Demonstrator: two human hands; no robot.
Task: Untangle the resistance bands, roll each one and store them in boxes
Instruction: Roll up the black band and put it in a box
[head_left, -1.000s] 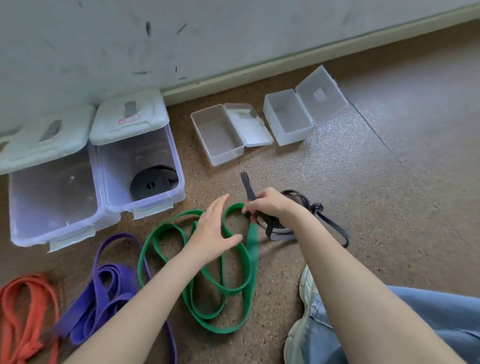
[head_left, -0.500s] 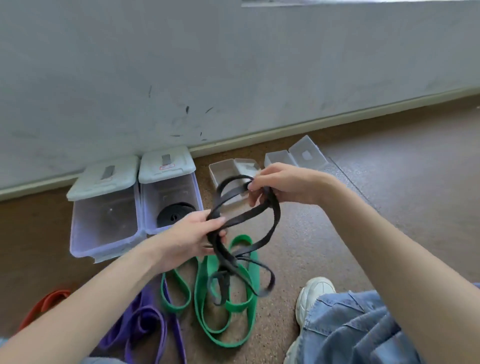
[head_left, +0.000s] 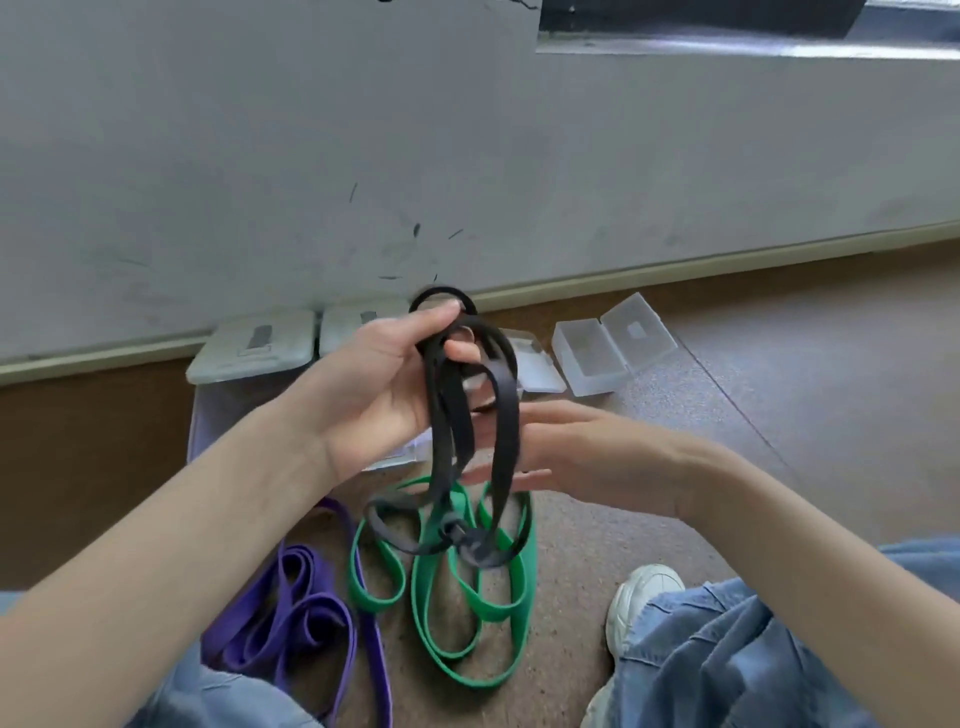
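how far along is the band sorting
Nothing visibly stored now; the big boxes are mostly hidden. In hand: the left hand holds up the black band, still knotted low, the right hand open beside it. Left: green band and purple band loose on the floor.

Left hand (head_left: 374, 384) raised in a curled grip; right hand (head_left: 566, 457) flat, fingers straight.

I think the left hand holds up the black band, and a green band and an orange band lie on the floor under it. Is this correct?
Not quite. In the head view the left hand does hold up the black band, and the green band lies on the floor below it, but the band beside the green one is purple, not orange. No orange band shows now.
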